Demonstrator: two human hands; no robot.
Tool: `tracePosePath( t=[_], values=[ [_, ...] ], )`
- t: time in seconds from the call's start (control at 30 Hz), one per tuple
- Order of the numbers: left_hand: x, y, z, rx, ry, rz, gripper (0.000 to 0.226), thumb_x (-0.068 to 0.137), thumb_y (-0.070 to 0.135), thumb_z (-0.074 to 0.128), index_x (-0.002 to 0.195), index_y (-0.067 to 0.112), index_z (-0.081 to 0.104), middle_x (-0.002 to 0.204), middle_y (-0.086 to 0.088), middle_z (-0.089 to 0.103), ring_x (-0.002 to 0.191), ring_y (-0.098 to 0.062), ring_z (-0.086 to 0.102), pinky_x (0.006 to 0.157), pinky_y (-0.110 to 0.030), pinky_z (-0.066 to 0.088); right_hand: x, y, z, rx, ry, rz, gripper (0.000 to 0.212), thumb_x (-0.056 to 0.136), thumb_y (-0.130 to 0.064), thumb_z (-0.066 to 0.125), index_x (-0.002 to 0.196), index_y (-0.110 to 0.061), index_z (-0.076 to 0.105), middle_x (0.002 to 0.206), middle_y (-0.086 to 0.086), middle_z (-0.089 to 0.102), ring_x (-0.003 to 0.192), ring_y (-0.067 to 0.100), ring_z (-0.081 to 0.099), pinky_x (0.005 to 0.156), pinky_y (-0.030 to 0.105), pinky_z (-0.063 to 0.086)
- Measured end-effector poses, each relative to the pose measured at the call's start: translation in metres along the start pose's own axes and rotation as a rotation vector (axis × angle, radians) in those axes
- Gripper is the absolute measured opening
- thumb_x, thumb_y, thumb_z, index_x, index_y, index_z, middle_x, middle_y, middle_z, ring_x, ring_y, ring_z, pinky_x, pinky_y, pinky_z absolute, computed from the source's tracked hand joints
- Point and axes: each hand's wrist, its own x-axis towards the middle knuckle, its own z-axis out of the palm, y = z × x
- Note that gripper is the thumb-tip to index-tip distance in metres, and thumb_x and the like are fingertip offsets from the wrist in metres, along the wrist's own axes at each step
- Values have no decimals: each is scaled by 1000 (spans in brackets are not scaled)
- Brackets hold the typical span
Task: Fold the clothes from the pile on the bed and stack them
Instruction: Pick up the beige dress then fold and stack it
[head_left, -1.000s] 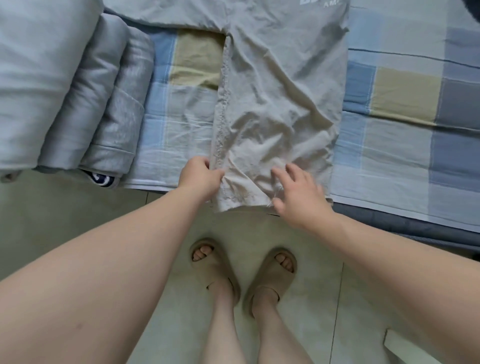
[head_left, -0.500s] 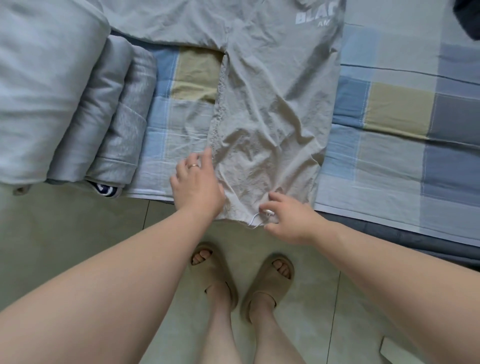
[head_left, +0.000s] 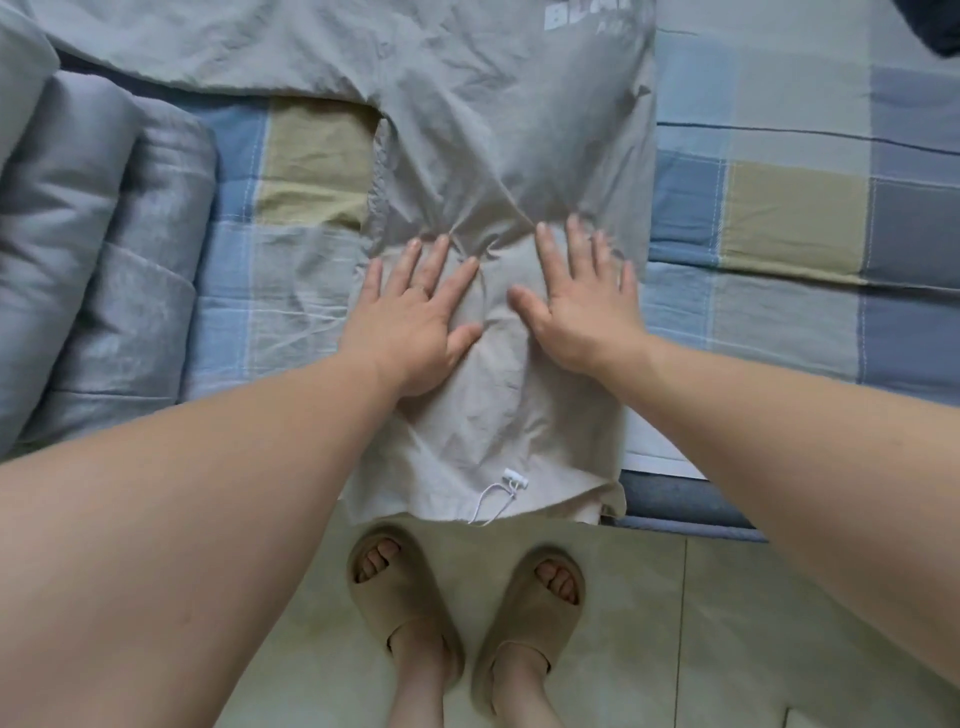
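A light grey garment (head_left: 498, 156) with white lettering near its top lies spread on the checked bedsheet (head_left: 789, 218). Its near end hangs over the bed's edge, and a white drawstring with a toggle (head_left: 506, 491) shows at the hem. My left hand (head_left: 415, 312) lies flat on the cloth with fingers straight and spread. My right hand (head_left: 582, 306) presses flat beside it, fingers straight. Wrinkles gather in the fabric just beyond both sets of fingertips. A ring shows on my left hand.
A rolled grey quilt (head_left: 104, 270) fills the bed's left side. A dark item (head_left: 935, 26) peeks in at the top right corner. My feet in beige slippers (head_left: 467, 597) stand on pale floor tiles right below the bed's edge.
Both hands left the garment's hem and moved up onto the cloth, now pressing flat. The right hand let go of the drawstring. The hem end now lies lower over the bed's edge.
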Motion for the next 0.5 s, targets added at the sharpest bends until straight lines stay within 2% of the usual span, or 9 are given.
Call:
tracePosePath(
  t=[0.1,0.17,0.23,0.3,0.4,0.43,0.5],
  values=[
    [-19,-4,9,-14,-88,-25,74,99,65,25,159,37,-9,167,4,-18,154,-21,-16,124,-51,-8,-16,0,11,-44,-159,-9,80,98,-67,29,159,-34,-10,166,-1,-24,153,27,-20,121,58,-10],
    [-42,2,7,-35,-136,-54,77,99,65,26,159,34,-11,167,2,-19,154,-21,-17,124,-51,-8,-41,-2,11,-20,-223,-33,80,98,-64,33,159,-34,-10,166,0,-23,153,26,-19,120,57,-9],
    [-72,14,0,-41,-265,-71,80,100,63,30,159,31,-13,167,-2,-21,154,-23,-17,124,-50,-5,-73,-2,6,-36,-346,-74,78,99,-61,35,160,-35,-6,167,-1,-21,154,24,-16,121,56,-6],
    [-99,26,-5,-27,-416,-92,81,100,58,36,160,29,-10,167,-5,-19,155,-24,-12,124,-50,0,-100,-1,4,-89,-501,-117,70,101,-59,34,160,-35,5,168,-4,-12,155,23,-9,122,57,1],
    [-130,37,-29,-47,-608,-100,70,101,54,38,160,30,10,169,-4,-7,156,-24,-2,123,-52,8,-133,-9,-15,-124,-705,-118,59,101,-62,31,155,-37,24,165,-8,16,154,25,9,119,59,16],
    [-138,40,-40,-53,-617,-103,66,102,53,37,160,31,14,169,-4,-2,155,-25,0,123,-52,10,-142,-13,-25,-126,-714,-108,59,101,-62,29,155,-37,25,164,-9,21,153,26,12,118,59,17],
    [-151,42,-68,-81,-549,-141,63,103,53,35,159,32,16,169,-3,2,155,-26,1,123,-52,12,-155,-21,-52,-121,-615,-122,59,102,-60,29,156,-37,23,165,-7,22,153,25,13,118,56,18]
  ],
)
